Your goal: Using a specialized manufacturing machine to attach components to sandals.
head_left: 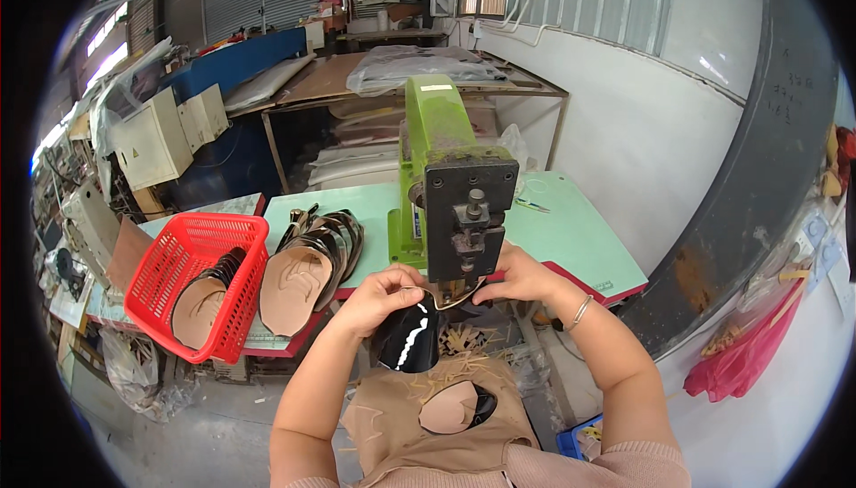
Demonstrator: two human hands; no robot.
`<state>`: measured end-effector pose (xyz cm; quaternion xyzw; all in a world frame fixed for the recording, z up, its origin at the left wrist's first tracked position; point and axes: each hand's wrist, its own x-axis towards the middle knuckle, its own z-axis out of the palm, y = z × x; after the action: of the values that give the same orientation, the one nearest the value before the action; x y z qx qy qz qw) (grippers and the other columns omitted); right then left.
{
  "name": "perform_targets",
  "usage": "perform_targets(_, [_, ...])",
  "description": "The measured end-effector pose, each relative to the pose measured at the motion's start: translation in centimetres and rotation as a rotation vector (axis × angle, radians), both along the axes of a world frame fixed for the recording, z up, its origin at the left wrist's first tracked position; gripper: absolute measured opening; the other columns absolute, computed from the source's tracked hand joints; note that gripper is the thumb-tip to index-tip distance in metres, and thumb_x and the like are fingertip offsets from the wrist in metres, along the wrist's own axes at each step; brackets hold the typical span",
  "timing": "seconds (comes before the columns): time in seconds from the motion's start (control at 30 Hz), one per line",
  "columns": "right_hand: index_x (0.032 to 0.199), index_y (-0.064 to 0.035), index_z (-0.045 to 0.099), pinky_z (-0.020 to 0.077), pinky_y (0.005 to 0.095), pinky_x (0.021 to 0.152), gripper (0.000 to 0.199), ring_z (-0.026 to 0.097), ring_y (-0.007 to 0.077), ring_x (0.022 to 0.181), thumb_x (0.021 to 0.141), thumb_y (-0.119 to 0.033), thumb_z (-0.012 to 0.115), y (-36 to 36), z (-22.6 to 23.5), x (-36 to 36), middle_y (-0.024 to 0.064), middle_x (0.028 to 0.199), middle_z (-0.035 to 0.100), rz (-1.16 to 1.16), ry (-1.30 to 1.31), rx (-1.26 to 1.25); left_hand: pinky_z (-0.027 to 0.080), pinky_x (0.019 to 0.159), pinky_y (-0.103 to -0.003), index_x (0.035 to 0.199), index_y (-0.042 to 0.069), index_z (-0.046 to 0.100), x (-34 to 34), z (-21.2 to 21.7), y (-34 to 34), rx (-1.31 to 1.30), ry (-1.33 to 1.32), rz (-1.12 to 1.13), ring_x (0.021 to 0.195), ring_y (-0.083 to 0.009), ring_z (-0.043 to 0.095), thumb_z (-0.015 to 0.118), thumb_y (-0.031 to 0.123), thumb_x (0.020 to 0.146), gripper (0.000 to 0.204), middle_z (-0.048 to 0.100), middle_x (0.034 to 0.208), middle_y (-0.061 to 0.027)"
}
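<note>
A glossy black shoe upper (410,341) with a pale lining edge hangs below the black head (470,183) of a green press-like machine (441,122). My left hand (390,296) pinches its left top edge between thumb and fingers. My right hand (519,276), with a bracelet at its wrist, is closed on the edge at the other side, close to the tool tip; its fingers are partly hidden behind the head. Another upper (448,409), beige side up with a black part, lies on my lap. Narrow beige strips (459,368) are strewn above it.
A stack of uppers (299,285) lies on the pale green table (580,220), left of the machine. Beside it a red basket (249,305) holds more. Small snips (533,207) lie right of the machine. A pink bag (744,354) hangs by the right wall; a blue bin (568,441) stands below.
</note>
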<state>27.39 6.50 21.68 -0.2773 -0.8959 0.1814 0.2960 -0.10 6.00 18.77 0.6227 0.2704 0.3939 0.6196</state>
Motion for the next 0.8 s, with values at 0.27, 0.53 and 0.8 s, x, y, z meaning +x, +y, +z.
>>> perform_targets(0.27, [0.099, -0.0092, 0.062, 0.0375, 0.0383, 0.096, 0.046, 0.049, 0.027, 0.11, 0.061, -0.029, 0.081, -1.8, 0.1, -2.0, 0.0078, 0.117, 0.054, -0.102, 0.122, -0.186, 0.038, 0.083, -0.026, 0.078, 0.002, 0.062, -1.9, -1.6, 2.4, -0.12, -0.135, -0.027, 0.092, -0.0128, 0.051, 0.071, 0.018, 0.077, 0.018, 0.057, 0.103, -0.0056])
perform_targets(0.53, [0.124, -0.0075, 0.046, 0.0486, 0.032, 0.083, 0.074, 0.053, 0.0207, 0.106, 0.064, -0.032, 0.081, -2.3, -1.4, -3.9, 0.0102, 0.118, 0.052, -0.115, 0.273, -0.332, 0.039, 0.082, -0.026, 0.078, 0.003, 0.062, -3.7, -3.4, 3.6, -0.123, -0.145, -0.005, 0.092, -0.0138, 0.051, 0.068, 0.014, 0.079, 0.014, 0.057, 0.105, -0.0073])
perform_targets(0.8, [0.068, -0.0021, 0.053, 0.0477, 0.0337, 0.071, 0.047, 0.056, 0.0297, 0.087, 0.054, -0.033, 0.086, -6.6, -4.9, -4.7, 0.0158, 0.099, 0.052, -0.307, 0.196, 0.169, 0.04, 0.089, -0.03, 0.078, 0.004, 0.06, -4.0, -4.9, -0.9, 0.12, -0.029, 0.037, 0.102, -0.0186, 0.051, 0.072, 0.004, 0.071, 0.014, 0.054, 0.101, -0.0056])
